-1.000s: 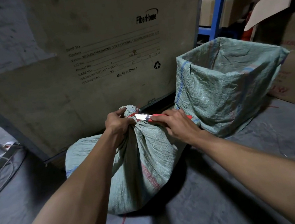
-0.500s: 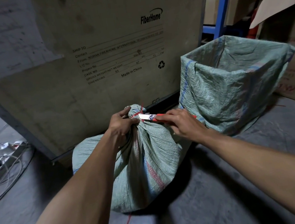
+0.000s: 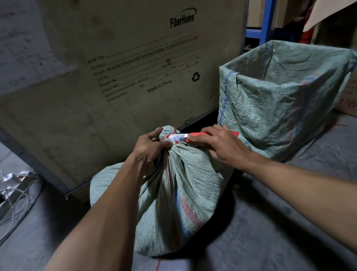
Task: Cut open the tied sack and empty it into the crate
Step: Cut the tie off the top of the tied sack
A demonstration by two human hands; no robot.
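**Head view: blade laid at the sack's tied neck**

Head view shows a bulging pale-green woven plastic sack (image 3: 175, 194) standing on the grey concrete floor (image 3: 274, 225), its gathered neck bound with thin red string (image 3: 168, 136). The left hand (image 3: 150, 149) is the grip clenched round that neck just below the tie. The right hand (image 3: 221, 143) is closed on a red-handled utility knife (image 3: 192, 137), whose long axis runs roughly level, blade pointing left into the string beside the left fingers. The crate lined with crinkled green sacking (image 3: 281, 104) stands open just to the right, nearer the right hand.
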